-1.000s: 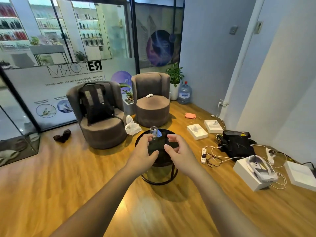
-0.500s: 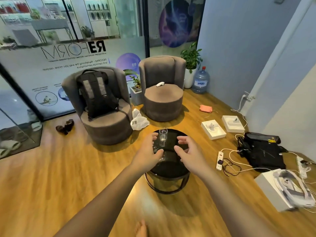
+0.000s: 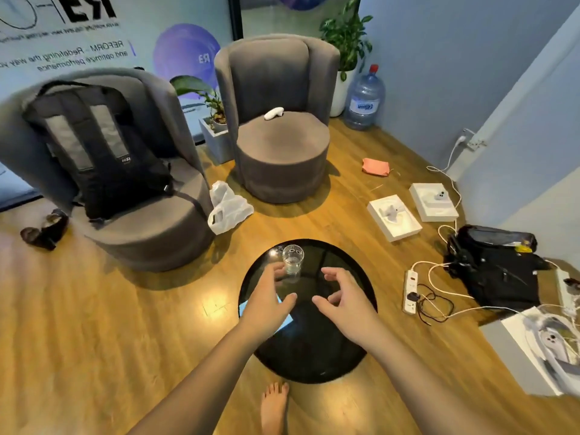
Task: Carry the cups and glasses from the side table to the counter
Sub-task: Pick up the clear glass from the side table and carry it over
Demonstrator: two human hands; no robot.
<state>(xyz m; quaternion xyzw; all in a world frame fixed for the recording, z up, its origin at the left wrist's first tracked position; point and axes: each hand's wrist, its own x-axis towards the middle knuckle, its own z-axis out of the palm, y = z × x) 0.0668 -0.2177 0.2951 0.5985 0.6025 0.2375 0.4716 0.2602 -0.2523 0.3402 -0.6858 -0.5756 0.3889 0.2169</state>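
We see: round black glass-topped side table | on it: clear drinking glass, upright, toward far edge.

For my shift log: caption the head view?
Both open hands, left and right, reach toward a clear glass on the black side table.

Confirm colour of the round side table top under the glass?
Glossy black side table, reflective; the glass on it is clear. Head view.

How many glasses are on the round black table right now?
1. A clear glass stands upright at the table's far left, by the left hand's fingertips. The hands might hide another.
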